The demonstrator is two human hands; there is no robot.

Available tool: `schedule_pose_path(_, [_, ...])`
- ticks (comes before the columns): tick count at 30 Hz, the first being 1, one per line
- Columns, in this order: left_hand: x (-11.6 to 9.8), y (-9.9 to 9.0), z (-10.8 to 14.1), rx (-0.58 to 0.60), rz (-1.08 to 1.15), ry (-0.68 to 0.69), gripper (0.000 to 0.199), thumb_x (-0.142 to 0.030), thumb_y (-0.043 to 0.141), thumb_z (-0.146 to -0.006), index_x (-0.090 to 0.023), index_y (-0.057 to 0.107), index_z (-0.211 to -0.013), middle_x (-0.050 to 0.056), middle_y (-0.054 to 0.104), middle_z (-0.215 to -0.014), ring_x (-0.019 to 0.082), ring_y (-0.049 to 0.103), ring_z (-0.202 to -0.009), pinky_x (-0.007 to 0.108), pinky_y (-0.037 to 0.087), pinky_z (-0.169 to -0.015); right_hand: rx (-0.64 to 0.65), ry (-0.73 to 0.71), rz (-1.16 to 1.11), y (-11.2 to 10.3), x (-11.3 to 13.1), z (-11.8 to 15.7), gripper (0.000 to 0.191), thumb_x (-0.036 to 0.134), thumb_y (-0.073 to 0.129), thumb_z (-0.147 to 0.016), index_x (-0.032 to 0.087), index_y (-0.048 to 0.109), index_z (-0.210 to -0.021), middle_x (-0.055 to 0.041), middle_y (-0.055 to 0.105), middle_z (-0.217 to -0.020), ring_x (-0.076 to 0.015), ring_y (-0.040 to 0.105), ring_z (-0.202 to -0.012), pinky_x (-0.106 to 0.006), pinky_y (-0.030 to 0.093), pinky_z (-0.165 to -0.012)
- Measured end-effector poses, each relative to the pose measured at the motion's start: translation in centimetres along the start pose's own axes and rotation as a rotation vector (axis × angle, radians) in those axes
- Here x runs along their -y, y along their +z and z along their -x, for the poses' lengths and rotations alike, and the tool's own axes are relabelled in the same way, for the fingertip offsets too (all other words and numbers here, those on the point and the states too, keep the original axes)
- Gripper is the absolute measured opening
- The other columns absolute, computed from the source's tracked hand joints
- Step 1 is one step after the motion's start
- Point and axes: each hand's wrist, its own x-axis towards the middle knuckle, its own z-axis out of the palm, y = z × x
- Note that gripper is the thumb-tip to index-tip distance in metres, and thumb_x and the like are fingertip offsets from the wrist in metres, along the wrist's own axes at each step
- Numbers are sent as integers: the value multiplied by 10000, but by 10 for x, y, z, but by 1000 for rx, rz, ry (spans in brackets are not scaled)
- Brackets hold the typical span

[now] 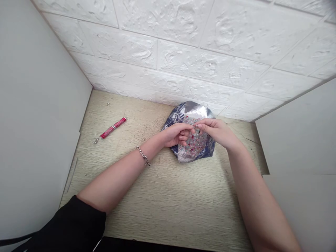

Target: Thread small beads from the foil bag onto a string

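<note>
A heap of small pink, red and clear beads (193, 143) lies on a silvery sheet (195, 110) over a blue and white patterned cloth or bag (210, 147) near the wall. Above the beads, my left hand (178, 134) has its fingers curled, thumb and index pinched together. My right hand (214, 130) comes in from the right, also pinching, its fingertips almost meeting the left ones. What either pinch holds is too small to make out.
A red tube-shaped item (113, 128) with silver ends lies on the wooden table (157, 196) at the left, a small metallic piece (96, 140) by its lower end. A white brick-patterned wall (183, 77) stands behind, with pale panels on both sides.
</note>
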Motion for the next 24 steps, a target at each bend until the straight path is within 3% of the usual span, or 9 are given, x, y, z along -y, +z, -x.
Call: schedule_pose_path(24, [1, -1, 0, 13, -17, 8, 144, -263, 483, -761, -140, 542, -715, -91, 216, -468, 16, 218, -364, 178, 434, -395, 31, -31, 7, 3, -2, 0, 235, 367, 522, -745, 176, 635, -821, -3, 603, -739, -122, 492, -668, -270, 385, -657])
